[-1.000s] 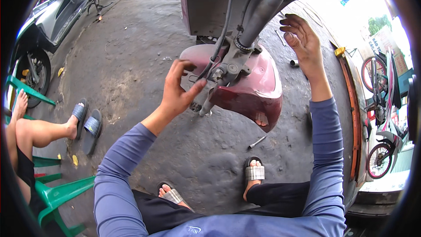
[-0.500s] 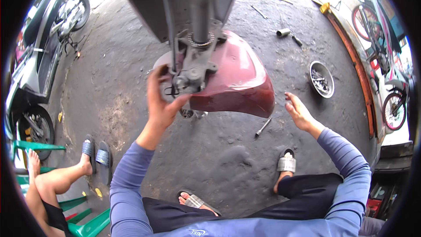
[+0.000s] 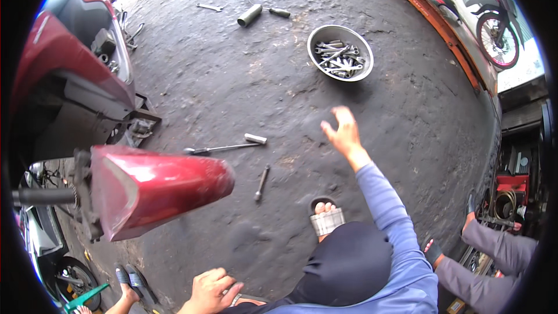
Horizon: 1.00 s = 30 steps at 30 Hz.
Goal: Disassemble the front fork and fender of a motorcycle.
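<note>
My right hand (image 3: 347, 132) is stretched forward in the air, open, thumb apart from bent fingers. Just beyond it, on the ground, stands a metal bowl (image 3: 313, 38) full of wrenches (image 3: 349, 65) and other metal tools. My left hand (image 3: 212, 292) is low, beside my left leg, fingers loosely bent and nothing visible in them; its palm side is hidden. To its upper left a glossy red front fender (image 3: 168, 186) sits below the motorcycle's steering stem (image 3: 43, 197), touched by neither hand.
On the dark ground lie a long-handled tool (image 3: 226, 147), a short socket tool (image 3: 263, 184), a wrench (image 3: 210, 7), a metal tube (image 3: 250, 15) and a screwdriver (image 3: 279, 13). An orange rail (image 3: 433, 20) runs along the right. Another person's legs (image 3: 479, 273) are at lower right.
My view has swung right, so the fender now appears at left and the bowl nearer the middle. My left hand has left the stem area and dropped low; my right hand reaches toward the bowl.
</note>
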{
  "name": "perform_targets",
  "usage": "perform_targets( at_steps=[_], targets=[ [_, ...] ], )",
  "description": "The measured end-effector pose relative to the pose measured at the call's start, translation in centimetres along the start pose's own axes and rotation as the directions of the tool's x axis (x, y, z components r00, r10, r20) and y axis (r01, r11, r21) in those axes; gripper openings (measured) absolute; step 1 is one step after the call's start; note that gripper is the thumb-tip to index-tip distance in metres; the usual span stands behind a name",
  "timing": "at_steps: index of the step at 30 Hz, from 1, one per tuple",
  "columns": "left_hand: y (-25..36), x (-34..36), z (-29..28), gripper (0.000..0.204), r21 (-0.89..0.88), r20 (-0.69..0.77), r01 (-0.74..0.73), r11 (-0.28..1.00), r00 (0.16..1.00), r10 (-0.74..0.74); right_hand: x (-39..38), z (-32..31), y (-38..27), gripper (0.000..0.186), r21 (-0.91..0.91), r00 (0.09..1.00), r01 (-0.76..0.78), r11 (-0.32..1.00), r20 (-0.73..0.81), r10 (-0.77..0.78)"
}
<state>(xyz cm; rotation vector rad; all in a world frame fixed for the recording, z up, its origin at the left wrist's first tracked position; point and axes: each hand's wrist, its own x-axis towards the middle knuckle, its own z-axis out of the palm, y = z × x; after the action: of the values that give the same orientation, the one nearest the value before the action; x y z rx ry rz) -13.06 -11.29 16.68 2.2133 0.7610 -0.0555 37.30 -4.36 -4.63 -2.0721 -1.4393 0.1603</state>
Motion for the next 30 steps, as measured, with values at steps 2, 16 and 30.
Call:
perform_targets(
  at_steps=[2, 16, 30],
  targets=[
    [0.6, 3.6, 3.6, 0.02, 0.072, -0.047, 0.143, 0.987, 0.989, -0.14, 6.4, 1.4, 5.2, 0.052, -0.347, 0.965, 0.098, 0.933, -0.194, -0.174],
    [-16.1, 40.1, 12.9, 0.048, -0.435, -0.463, 0.711, 0.552, 0.35, -0.815, 3.2, 4.3, 6.0, 0.014, -0.187, 0.992, 0.127, 0.974, 0.025, -0.125],
    [3.9, 15.7, 2.3, 0.028, -0.978, -0.039, 0.057, 0.202, 0.897, -0.44, -0.3, 1.7, -3.6, 0.039, 0.054, 0.979, 0.115, 0.992, 0.162, -0.123]
  ],
)
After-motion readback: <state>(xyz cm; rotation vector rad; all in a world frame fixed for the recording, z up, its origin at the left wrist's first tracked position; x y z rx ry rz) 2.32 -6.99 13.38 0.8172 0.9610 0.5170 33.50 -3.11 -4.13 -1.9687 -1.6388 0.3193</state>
